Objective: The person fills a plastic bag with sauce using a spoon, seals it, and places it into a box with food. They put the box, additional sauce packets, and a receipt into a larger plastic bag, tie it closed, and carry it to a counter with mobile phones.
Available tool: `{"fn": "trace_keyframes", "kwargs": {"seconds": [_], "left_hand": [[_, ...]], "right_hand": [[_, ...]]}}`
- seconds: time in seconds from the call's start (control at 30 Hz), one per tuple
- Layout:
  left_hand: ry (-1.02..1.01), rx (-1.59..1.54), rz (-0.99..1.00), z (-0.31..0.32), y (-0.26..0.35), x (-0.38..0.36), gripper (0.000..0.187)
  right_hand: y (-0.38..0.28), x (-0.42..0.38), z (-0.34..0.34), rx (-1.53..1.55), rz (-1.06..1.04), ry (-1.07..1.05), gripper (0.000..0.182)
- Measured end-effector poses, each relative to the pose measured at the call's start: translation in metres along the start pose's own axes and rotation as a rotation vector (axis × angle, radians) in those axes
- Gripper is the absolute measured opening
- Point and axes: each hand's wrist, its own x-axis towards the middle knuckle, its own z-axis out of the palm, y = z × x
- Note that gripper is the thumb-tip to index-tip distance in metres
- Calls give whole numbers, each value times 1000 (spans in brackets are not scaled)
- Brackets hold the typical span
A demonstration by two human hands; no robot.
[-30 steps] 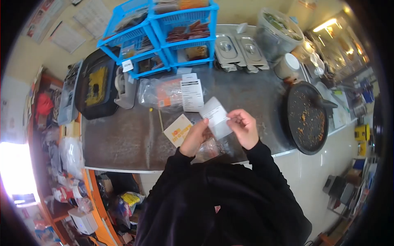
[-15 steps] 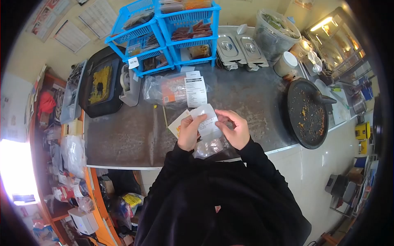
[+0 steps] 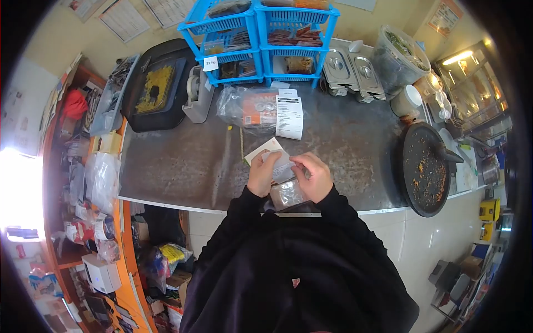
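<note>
A dark, scuffed tabletop (image 3: 172,172) is seen from above, with a bagged, orange-printed package (image 3: 258,112) placed at twelve o'clock. Near its front edge, the left hand (image 3: 260,173) and right hand (image 3: 313,176) are held close together, each with thumb and fingers pinched. At six o'clock, between the wrists, a clear plastic packet (image 3: 287,195) is seen. A white paper slip (image 3: 283,170) is pinched by both, at about two o'clock from the left, ten from the right.
</note>
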Motion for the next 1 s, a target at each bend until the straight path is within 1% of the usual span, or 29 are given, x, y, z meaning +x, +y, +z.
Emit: {"fn": "trace_keyframes", "kwargs": {"seconds": [0.07, 0.17, 0.27, 0.37, 0.47, 0.6, 0.7, 0.8, 0.9, 1.0], "left_hand": [[32, -41, -47, -11, -8, 3, 9], [37, -82, -49, -21, -15, 3, 9], [-11, -47, -92, -33, -18, 3, 11], [27, -127, -27, -31, -29, 0, 11], [19, -104, -25, -41, -41, 2, 13], [-5, -160, -108, -48, -34, 2, 13], [13, -100, -7, -47, -30, 0, 12], [-14, -26, 26, -63, -32, 9, 14], [50, -97, 1, -65, -24, 13, 13], [191, -87, 56, -76, -3, 24, 15]], "right_hand": [[2, -2, 6, -55, -3, -12, 21], [3, -2, 12, -173, -64, -38, 18], [5, -4, 19, -224, -67, -87, 17], [13, -8, 27, -258, -70, -112, 18], [11, -12, 34, -401, -119, -153, 18], [2, -9, 39, -368, -168, -116, 17], [6, -9, 46, -398, -189, -133, 17], [4, -7, 53, -470, -227, -102, 16], [-8, 2, 59, -447, -277, 25, 17], [-18, -2, 57, -365, -423, -114, 17]]}}
